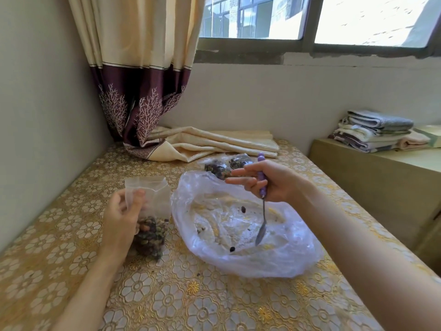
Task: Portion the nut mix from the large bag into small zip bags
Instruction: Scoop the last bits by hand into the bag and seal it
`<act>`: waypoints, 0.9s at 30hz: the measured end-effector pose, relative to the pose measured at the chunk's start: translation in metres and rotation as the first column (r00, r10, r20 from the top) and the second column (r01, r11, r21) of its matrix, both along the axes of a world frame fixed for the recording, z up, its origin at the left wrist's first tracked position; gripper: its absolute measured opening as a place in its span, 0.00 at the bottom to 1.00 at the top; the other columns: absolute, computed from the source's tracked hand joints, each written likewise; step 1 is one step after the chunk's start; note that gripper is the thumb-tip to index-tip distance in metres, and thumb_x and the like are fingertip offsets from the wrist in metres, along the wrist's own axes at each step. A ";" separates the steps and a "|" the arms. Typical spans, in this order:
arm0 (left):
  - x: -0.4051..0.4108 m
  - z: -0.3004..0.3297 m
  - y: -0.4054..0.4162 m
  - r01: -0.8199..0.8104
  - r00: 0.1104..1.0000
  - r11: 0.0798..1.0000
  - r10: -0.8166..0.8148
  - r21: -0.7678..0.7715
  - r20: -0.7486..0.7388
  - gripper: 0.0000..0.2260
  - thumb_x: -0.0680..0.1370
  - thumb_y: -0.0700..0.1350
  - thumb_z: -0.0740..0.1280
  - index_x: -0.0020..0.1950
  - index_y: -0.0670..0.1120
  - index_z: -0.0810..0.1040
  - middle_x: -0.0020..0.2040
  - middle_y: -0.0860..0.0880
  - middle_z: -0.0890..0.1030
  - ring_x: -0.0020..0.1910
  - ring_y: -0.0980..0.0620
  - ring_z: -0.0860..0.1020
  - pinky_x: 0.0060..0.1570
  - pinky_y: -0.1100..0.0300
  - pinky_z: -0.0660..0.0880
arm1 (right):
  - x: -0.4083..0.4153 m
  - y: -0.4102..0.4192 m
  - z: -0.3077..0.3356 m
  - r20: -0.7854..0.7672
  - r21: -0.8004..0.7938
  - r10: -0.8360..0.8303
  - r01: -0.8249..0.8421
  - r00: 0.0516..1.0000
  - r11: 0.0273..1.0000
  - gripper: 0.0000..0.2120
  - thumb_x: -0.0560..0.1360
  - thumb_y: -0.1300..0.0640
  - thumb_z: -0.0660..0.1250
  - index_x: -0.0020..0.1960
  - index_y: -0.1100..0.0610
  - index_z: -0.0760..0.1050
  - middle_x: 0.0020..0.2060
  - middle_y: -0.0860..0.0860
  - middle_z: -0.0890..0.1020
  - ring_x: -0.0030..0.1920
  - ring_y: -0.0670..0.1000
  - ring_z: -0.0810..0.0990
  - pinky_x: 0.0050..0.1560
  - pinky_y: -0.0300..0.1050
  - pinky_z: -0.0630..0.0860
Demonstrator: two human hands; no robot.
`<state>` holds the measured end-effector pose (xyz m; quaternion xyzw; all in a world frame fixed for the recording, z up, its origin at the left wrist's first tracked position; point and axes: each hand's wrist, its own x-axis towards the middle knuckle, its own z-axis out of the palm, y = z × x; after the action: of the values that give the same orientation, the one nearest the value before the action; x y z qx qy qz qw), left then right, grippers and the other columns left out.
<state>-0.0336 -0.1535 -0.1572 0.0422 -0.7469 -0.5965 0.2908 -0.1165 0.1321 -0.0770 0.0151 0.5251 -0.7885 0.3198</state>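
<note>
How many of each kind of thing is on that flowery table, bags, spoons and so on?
Small zip bags with nut mix: 3, one held by the left hand, two more behind the big bag
Large bag: 1, nearly empty
Spoon: 1, purple handle, in the right hand
Folded cloth: 1
Total: 6

the large bag point(241, 225) is thin, clear, crinkled plastic with a glossy sheen, and left of it the small zip bag point(152, 206) is smoother clear plastic. inside the large bag the spoon point(261, 201) has a shiny metal bowl and a matt purple plastic handle. under the large bag the table cover point(167, 295) looks like embossed, faintly glossy vinyl, and behind it lies soft matt folded cloth point(214, 142).
</note>
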 end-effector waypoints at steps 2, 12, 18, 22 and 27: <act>-0.001 0.001 -0.001 -0.001 1.000 1.000 0.001 0.007 0.006 0.23 0.66 0.71 0.62 0.49 0.54 0.73 0.46 0.51 0.81 0.46 0.52 0.80 0.48 0.55 0.75 | 0.000 0.014 0.004 -0.062 0.118 0.008 0.000 0.998 0.993 0.09 0.80 0.62 0.55 0.53 0.66 0.72 0.42 0.61 0.84 0.20 0.42 0.64 0.14 0.32 0.61; 0.011 0.036 0.037 -0.397 0.873 0.875 0.268 -0.275 -0.408 0.19 0.74 0.52 0.64 0.60 0.44 0.68 0.53 0.51 0.69 0.51 0.54 0.68 0.56 0.68 0.65 | 0.028 0.087 0.002 -0.191 0.478 -0.127 0.206 0.973 0.854 0.11 0.80 0.59 0.58 0.46 0.65 0.74 0.32 0.57 0.80 0.16 0.43 0.63 0.13 0.32 0.57; 0.015 0.025 0.114 -0.090 0.968 0.684 -0.110 -0.724 -0.224 0.15 0.75 0.46 0.66 0.60 0.44 0.70 0.54 0.49 0.74 0.54 0.51 0.72 0.56 0.57 0.71 | 0.026 0.119 0.019 -0.162 0.323 -0.269 0.309 0.949 0.894 0.14 0.81 0.59 0.55 0.46 0.67 0.74 0.29 0.59 0.81 0.18 0.43 0.66 0.12 0.32 0.58; 0.003 0.003 0.115 0.009 0.999 0.659 0.026 -0.752 0.035 0.24 0.75 0.49 0.66 0.69 0.47 0.64 0.67 0.48 0.67 0.67 0.50 0.65 0.64 0.55 0.65 | 0.041 0.136 0.007 -0.236 0.738 -0.127 0.263 0.963 0.621 0.10 0.80 0.60 0.55 0.49 0.66 0.71 0.30 0.58 0.79 0.15 0.43 0.62 0.15 0.31 0.55; 0.001 -0.002 0.106 0.049 0.977 0.744 0.102 -0.666 0.186 0.28 0.75 0.47 0.66 0.72 0.47 0.58 0.71 0.47 0.62 0.69 0.47 0.61 0.65 0.50 0.64 | 0.064 0.138 -0.021 -0.121 0.936 0.072 0.089 0.990 0.342 0.22 0.74 0.37 0.62 0.48 0.58 0.72 0.31 0.54 0.74 0.17 0.44 0.60 0.17 0.33 0.57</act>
<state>-0.0322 -0.0477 -0.1592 0.0092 -0.9363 -0.2780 0.2144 -0.0521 0.2699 -0.0978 0.1433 0.9032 -0.3450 0.2112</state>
